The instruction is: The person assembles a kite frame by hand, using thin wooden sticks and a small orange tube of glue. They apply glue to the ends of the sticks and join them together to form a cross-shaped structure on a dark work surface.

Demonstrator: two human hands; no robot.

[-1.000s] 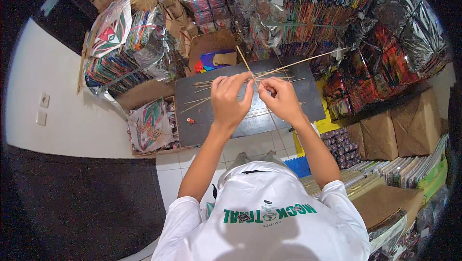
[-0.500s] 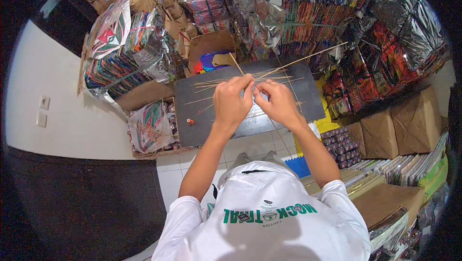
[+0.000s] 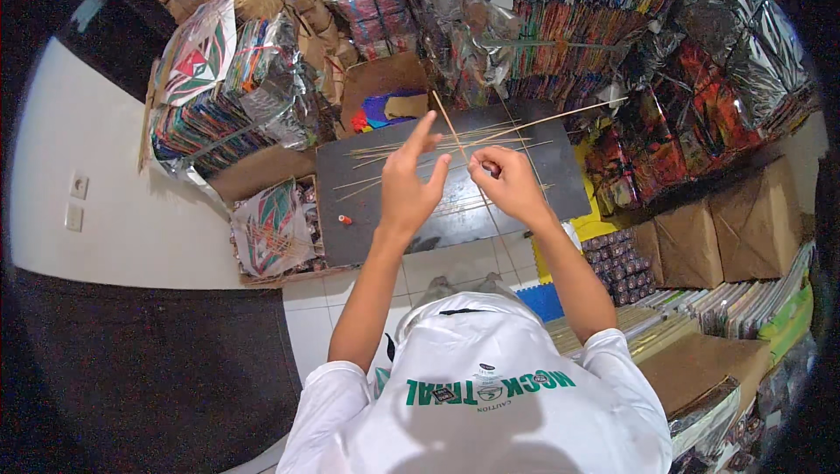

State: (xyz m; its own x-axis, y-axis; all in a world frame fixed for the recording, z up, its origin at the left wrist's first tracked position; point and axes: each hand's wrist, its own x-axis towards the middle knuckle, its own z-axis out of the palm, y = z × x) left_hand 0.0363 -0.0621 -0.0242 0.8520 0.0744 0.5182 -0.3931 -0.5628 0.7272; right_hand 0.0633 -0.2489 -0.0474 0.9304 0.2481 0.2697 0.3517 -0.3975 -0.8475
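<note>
Two long thin bamboo sticks cross at the fingertips of my right hand [image 3: 509,184], which pinches them above a dark table [image 3: 354,247]. One stick [image 3: 448,120] slants from the far side toward me, past the near table edge. The other stick [image 3: 560,118] reaches out to the far right. My left hand [image 3: 407,185] is off the sticks, just left of the crossing, fingers apart and holding nothing. Several more thin sticks [image 3: 363,182] lie across the tabletop. A small orange-red cylinder [image 3: 345,219] rests near the table's left end.
At the left stands a cardboard box [image 3: 249,280] with a patterned kite-like sheet [image 3: 273,229] on it. Behind the table is an open carton [image 3: 385,76] with colourful material. Plastic-wrapped stacks [image 3: 569,45] rise behind, and brown paper packages [image 3: 691,242] stand at the right.
My left hand has come away from the crossing, moving left and opening its fingers. My right hand keeps its pinch, and the crossed sticks have turned slightly.
</note>
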